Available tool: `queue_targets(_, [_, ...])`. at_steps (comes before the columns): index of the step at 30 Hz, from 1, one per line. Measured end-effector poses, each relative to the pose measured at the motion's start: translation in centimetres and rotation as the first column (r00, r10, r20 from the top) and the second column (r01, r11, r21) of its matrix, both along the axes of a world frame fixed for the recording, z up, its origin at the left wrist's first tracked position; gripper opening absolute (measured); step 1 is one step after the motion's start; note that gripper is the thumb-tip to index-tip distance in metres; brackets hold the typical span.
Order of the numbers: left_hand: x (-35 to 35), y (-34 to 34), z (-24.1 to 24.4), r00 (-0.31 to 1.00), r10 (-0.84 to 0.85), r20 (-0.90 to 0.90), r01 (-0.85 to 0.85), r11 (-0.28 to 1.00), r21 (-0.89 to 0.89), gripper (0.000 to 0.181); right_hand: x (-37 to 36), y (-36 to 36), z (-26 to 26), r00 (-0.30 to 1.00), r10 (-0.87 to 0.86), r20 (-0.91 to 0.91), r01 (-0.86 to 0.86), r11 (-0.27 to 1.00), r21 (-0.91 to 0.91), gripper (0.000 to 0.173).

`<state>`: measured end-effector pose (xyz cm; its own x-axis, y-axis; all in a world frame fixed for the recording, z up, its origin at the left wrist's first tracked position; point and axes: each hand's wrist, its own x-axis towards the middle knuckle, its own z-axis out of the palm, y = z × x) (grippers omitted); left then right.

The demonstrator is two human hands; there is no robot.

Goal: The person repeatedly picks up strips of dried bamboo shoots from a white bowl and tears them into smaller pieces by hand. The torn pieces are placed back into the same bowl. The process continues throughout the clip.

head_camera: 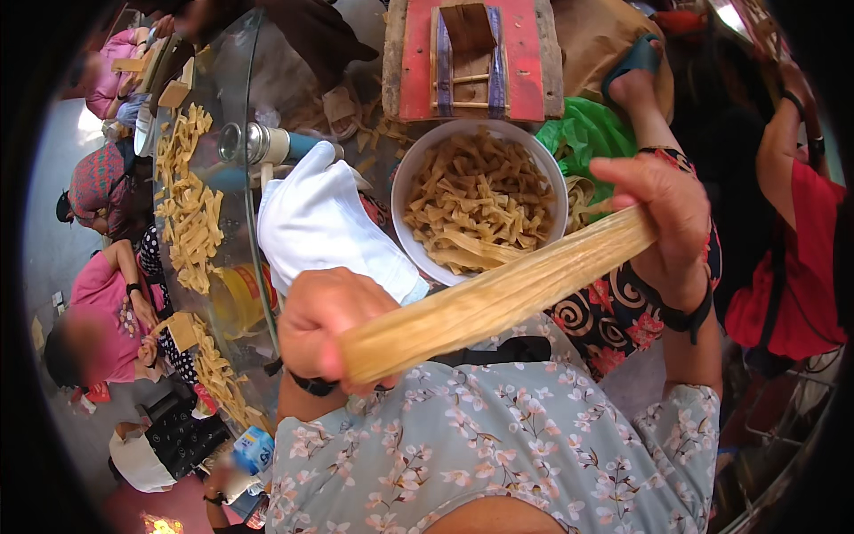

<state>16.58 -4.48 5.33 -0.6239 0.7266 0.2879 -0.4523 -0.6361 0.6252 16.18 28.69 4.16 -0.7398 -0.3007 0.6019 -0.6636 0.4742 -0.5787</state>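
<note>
A long, flat, pale-yellow strip of dried plant fibre [500, 294] stretches slantwise across my lap, its right end higher. My left hand [333, 324] is closed around the strip's lower end. At the upper end, my right hand [657, 217] grips it, thumb pointing left. Behind the strip is a white basin [400, 193] heaped with short, folded pieces of similar fibre [480, 193]; the strip hides part of its near rim. A white cloth [327, 213] lies between my left hand and the glass table.
A red-painted wooden board [400, 60] bearing a small frame stands beyond the basin. A green plastic bag [590, 133] is at its right. Fibre pieces [190, 200], a glass jar [230, 143] and a yellow bottle [237, 300] are by the glass table's edge [252, 133]. Several people sit around.
</note>
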Motion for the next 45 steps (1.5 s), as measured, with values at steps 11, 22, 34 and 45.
queue_targets(11, [-1.4,1.6,-1.1,0.607,-0.031,-0.794,-0.621,0.605,-0.498,0.020,3.1,-6.2,-2.9,0.531,0.492,0.691,-0.197,0.864,-0.464,0.033])
queue_targets(22, [0.5,5.0,-4.3,0.190,-0.248,-0.950,-0.845,0.452,-0.287,0.026,2.9,-4.9,-4.2,-0.002,0.626,0.780,0.267,0.752,-0.603,0.028])
queue_targets(34, [0.7,5.3,-5.6,-0.042,-0.112,-0.993,-0.994,0.104,0.031,0.017,2.1,-5.5,-5.3,0.023,0.857,0.515,0.456,0.449,-0.768,0.009])
queue_targets(45, [0.9,5.5,-5.1,0.078,-0.293,-0.953,-0.971,0.196,-0.139,0.019,1.8,-5.8,-6.3,0.249,0.700,0.670,0.425,0.543,-0.725,0.028])
